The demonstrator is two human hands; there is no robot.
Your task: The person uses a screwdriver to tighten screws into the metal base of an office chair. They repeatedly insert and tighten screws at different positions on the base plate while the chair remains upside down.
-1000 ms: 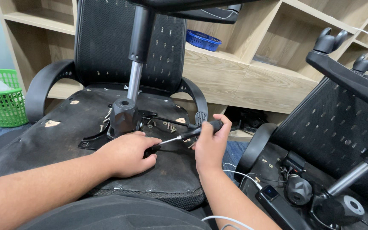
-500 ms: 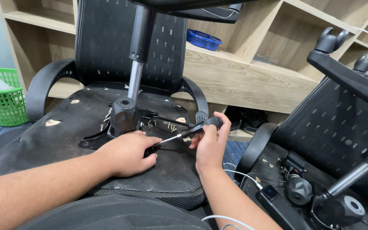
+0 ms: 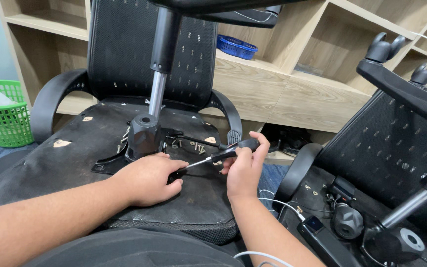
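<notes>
Head view: the screwdriver (image 3: 213,158) lay slanted across the underside of the overturned chair seat (image 3: 75,163), long axis running from upper right down to lower left. The right hand (image 3: 243,170) was clamped on its black handle; the left hand (image 3: 147,178), closed, covered the tip end, just below the black mechanism (image 3: 144,136), with loose screws (image 3: 193,146) near.

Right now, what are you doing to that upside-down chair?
A person is working on the underside of a black office chair seat. The right hand holds a screwdriver by its black handle. The left hand rests on the seat at the tool's tip, beside the metal mechanism. Loose screws lie nearby.
</notes>
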